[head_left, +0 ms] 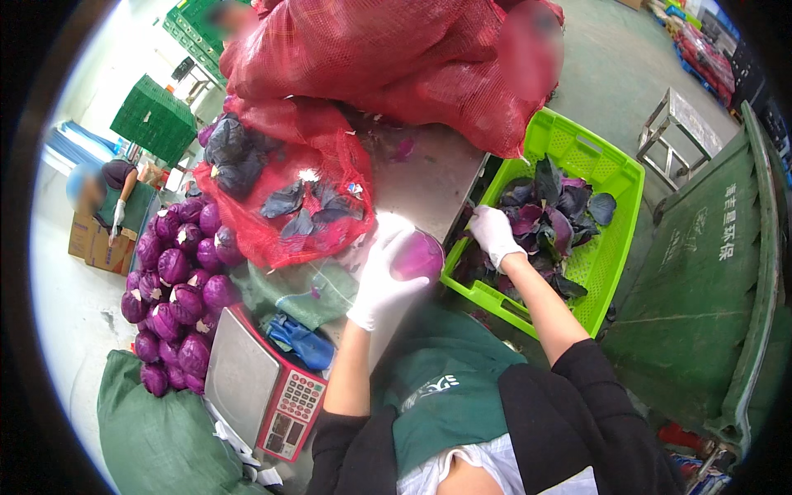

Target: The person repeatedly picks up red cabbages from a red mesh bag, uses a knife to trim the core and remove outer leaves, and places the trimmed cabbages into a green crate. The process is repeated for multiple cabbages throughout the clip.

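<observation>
My left hand, in a white glove, is spread around the side of a peeled red cabbage at the near edge of the metal table. White-gloved as well, my right hand is over the left side of a lime-green plastic crate. Its fingers are bent, and whether a leaf is between them is not visible. Loose dark cabbage leaves lie in the crate. Beyond my left hand a red mesh sack lies spread with leaves and dark unpeeled cabbages on it.
Peeled red cabbages are piled at left, beside a red scale and a green woven sack. Full red mesh sacks block the far side. A green waste bin stands right, before a metal stool. A co-worker is far left.
</observation>
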`<action>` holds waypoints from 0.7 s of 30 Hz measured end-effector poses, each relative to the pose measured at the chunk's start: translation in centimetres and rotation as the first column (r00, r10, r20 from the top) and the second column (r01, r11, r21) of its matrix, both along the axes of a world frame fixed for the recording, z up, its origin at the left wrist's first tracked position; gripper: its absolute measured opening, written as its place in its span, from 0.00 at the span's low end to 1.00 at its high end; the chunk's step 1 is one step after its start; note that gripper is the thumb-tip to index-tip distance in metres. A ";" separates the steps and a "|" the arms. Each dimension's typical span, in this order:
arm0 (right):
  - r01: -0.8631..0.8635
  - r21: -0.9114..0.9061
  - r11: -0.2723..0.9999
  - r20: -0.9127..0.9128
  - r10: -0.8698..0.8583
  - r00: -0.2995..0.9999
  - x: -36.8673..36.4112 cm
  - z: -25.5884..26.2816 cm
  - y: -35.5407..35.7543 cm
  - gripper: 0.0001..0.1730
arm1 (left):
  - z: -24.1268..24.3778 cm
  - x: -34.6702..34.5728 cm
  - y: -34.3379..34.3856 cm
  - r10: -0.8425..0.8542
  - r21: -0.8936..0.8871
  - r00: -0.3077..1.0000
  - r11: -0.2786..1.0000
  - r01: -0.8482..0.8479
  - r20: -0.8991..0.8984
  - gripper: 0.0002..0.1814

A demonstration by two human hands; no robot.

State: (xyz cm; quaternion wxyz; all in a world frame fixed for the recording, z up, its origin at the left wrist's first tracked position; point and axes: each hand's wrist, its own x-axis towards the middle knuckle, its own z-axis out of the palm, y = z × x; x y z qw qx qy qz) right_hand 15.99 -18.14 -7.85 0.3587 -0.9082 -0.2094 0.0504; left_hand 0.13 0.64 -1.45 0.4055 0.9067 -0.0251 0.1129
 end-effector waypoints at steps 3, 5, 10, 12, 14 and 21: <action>0.048 0.175 0.983 -0.060 -0.038 0.998 -2.0 1.9 -0.3 0.32 | -0.1 -0.1 -0.1 0.021 0.034 0.999 0.999 -0.023 0.035 0.47; -0.154 0.236 0.959 -0.198 0.203 0.959 -3.6 3.7 0.0 0.32 | -0.1 -0.1 -0.4 0.030 0.029 1.000 0.999 -0.030 0.006 0.48; -0.318 0.236 0.918 -0.476 0.394 0.786 -4.9 7.5 0.8 0.23 | -0.1 -0.8 -0.6 0.052 0.081 0.999 0.995 -0.052 0.005 0.49; -0.400 0.161 0.902 -0.396 0.430 0.812 -4.9 8.3 0.9 0.18 | -0.2 -0.9 -0.7 0.076 0.094 0.997 0.993 -0.074 -0.017 0.49; -0.421 0.087 0.903 -0.185 0.430 0.884 -5.4 7.5 1.2 0.18 | -0.3 -1.0 -0.8 0.087 0.098 0.996 0.992 -0.085 -0.023 0.49; -0.217 0.127 0.968 -0.015 0.220 0.975 -4.8 4.9 1.9 0.10 | -0.7 -0.5 -0.6 0.107 0.068 0.994 0.992 -0.109 0.027 0.48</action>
